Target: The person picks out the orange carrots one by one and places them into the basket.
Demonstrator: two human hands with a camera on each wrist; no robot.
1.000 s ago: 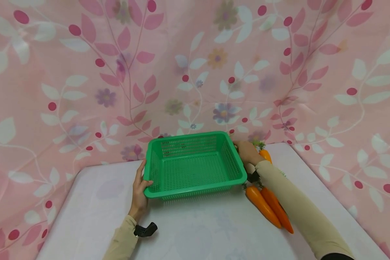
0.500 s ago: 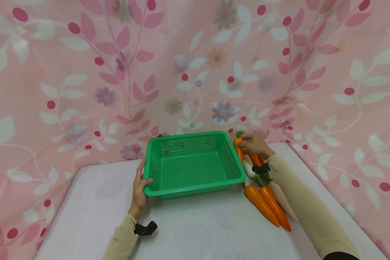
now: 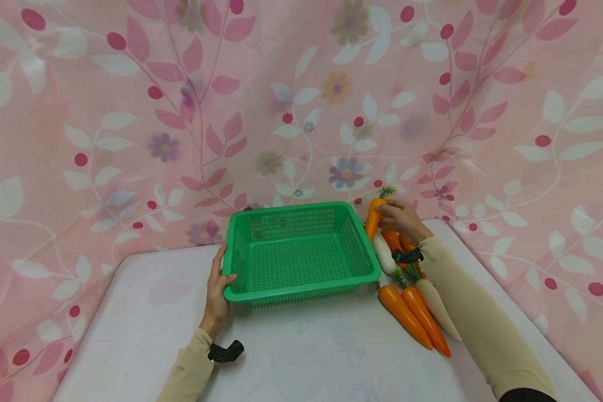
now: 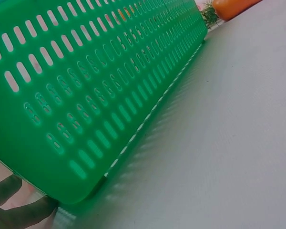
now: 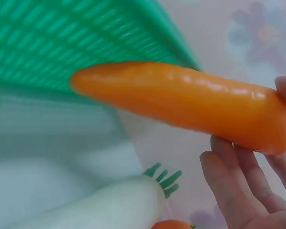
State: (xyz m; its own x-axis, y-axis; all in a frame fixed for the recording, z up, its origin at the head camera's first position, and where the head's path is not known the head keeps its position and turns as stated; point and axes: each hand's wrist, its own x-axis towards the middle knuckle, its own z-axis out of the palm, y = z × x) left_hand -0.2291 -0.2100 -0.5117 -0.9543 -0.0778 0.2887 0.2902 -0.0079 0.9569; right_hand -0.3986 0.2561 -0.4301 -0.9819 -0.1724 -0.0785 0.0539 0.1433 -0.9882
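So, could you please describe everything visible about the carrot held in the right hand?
The carrot is smooth, glossy orange, plastic-looking, with a small green leafy tuft on top. It is lifted off the table, nearly upright, tip down, just beside the far right corner of the green basket. The right hand pinches its thick upper end between thumb and fingers; nothing else visibly touches it.

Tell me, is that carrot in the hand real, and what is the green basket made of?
The carrot in the right hand looks like a toy, probably plastic: its skin is smooth, glossy and evenly orange, with stiff green tufts on top. The green basket, steadied by the left hand, looks like moulded plastic, with neat rows of slots and a slight shine.
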